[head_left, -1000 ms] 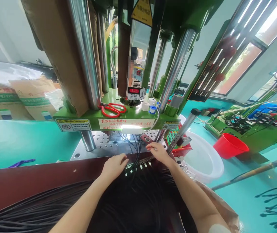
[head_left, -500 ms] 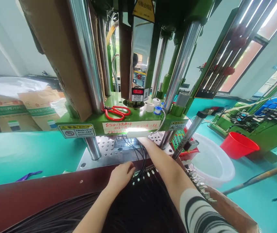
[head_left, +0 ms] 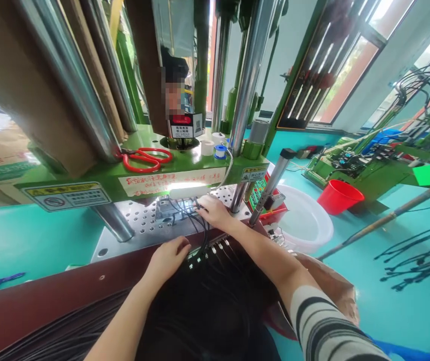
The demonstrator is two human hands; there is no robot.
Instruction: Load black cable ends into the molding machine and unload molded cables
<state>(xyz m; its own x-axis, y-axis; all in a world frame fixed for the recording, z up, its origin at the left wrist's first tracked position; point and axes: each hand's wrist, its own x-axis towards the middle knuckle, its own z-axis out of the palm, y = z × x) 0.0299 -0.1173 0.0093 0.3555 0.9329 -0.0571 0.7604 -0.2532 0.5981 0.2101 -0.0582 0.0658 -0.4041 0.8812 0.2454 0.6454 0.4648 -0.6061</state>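
Black cables (head_left: 204,235) run from a metal mould (head_left: 175,209) on the press's perforated plate down over the front edge. My right hand (head_left: 215,213) is beside the mould, its fingers closed on the cables where they leave it. My left hand (head_left: 166,259) rests at the brown table edge (head_left: 124,271), left of the cables. Its fingers are curled in, and what they hold, if anything, is hidden. Below the hands, a row of small metal cable ends (head_left: 215,249) lies along the top of a dark cable bundle (head_left: 207,306).
Red-handled scissors (head_left: 147,159), white rolls (head_left: 207,147) and a blue-and-white spool (head_left: 221,152) sit on the green press platen (head_left: 184,163). Steel columns (head_left: 115,223) flank the work area. To the right stand a white tub (head_left: 312,220) and a red bucket (head_left: 340,196).
My right hand has drawn back from under the platen and now shows at the cables. My left hand keeps its curled pose at the edge. The camera view has shifted.
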